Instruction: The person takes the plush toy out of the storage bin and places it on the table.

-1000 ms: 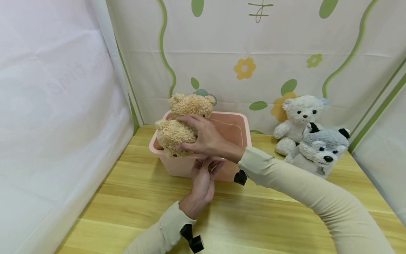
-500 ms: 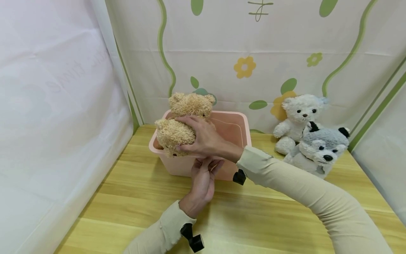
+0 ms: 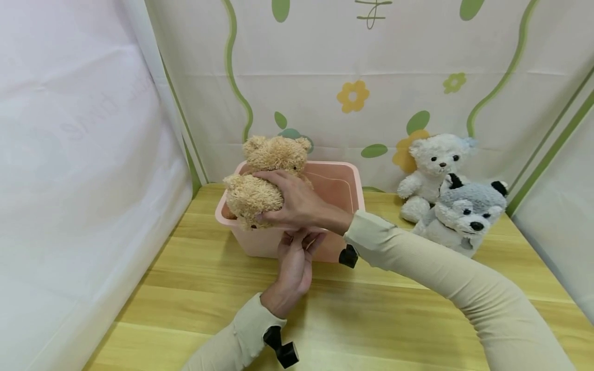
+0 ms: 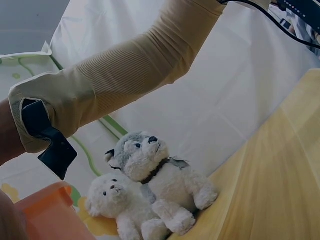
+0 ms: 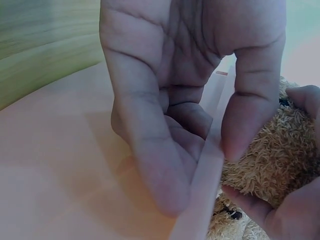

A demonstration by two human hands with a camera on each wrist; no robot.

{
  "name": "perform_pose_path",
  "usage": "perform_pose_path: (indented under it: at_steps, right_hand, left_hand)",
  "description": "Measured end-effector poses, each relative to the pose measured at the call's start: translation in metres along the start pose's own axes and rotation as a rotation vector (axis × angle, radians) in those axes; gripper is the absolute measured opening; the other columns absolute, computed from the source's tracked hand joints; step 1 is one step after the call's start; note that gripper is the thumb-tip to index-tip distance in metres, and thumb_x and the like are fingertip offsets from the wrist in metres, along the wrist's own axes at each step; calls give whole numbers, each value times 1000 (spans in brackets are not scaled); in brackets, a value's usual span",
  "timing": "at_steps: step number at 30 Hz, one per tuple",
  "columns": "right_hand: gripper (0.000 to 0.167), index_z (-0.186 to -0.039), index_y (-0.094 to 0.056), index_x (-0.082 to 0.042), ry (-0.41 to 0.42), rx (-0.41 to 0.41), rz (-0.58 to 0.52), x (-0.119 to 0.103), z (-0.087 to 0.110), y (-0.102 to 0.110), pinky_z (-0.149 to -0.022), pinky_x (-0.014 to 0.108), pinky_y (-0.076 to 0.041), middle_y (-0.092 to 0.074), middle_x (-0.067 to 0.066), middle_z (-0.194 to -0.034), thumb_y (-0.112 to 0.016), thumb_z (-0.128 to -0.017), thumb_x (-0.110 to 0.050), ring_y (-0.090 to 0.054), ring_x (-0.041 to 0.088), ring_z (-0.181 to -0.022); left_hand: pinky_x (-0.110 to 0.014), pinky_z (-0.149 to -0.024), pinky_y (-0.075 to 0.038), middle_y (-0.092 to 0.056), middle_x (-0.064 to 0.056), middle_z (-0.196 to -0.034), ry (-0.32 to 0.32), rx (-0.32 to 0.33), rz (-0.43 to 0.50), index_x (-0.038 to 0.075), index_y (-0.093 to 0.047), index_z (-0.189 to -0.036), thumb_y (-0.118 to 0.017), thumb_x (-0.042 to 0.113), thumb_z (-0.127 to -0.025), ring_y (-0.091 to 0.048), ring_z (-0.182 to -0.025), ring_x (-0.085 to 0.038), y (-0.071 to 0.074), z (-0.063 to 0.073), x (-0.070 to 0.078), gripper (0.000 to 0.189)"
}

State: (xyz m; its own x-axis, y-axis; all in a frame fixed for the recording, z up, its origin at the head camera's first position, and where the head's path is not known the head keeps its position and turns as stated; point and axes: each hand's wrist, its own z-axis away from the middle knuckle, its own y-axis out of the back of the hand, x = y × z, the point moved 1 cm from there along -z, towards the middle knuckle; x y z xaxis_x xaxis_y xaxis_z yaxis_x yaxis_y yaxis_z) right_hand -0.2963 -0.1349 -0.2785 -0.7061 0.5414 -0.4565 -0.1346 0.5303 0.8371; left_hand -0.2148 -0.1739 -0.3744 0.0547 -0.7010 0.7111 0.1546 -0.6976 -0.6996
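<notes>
Right hand [image 3: 300, 200] gripping front bear [image 3: 252, 197], bin's [image 3: 261, 241] nine o'clock; left hand [image 3: 294, 267] pinching rim [image 5: 201, 200], six. Head likely suiting grip: squashy, light.

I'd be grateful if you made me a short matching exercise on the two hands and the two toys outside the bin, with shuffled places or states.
Column one
1. White bear
2. Left hand
3. Grey husky
4. Right hand

Column two
A. Holding the front tan bear by its head
B. Sitting outside the bin, in front of another toy
C. Gripping the pink bin by its front edge
D. Sitting outside the bin, partly hidden behind another toy

Pairs: 1-D, 2-C, 3-B, 4-A
</notes>
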Motion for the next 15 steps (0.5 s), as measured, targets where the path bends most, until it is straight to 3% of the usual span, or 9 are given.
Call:
perform_pose_path:
  at_steps: [8,15]
  right_hand:
    - [85,-148,-40,-30,-22,-1,-12,0,0,2,-106,48,-44,-47,5,-147,-82,-75,-38,-48,22,-129]
    - [80,-146,-44,-24,6,29,-35,2,0,5,-102,43,-50,-51,6,-143,-82,-77,-30,-52,23,-127]
  left_hand:
    - [-32,-93,-60,-65,0,-90,-3,-2,-2,11,-52,-107,-54,12,-101,-66,-85,-11,0,0,-1,6]
    - [-32,-95,-59,-64,1,-93,-3,-14,-18,13,-50,-110,-51,13,-103,-66,-88,-11,1,-1,0,7]
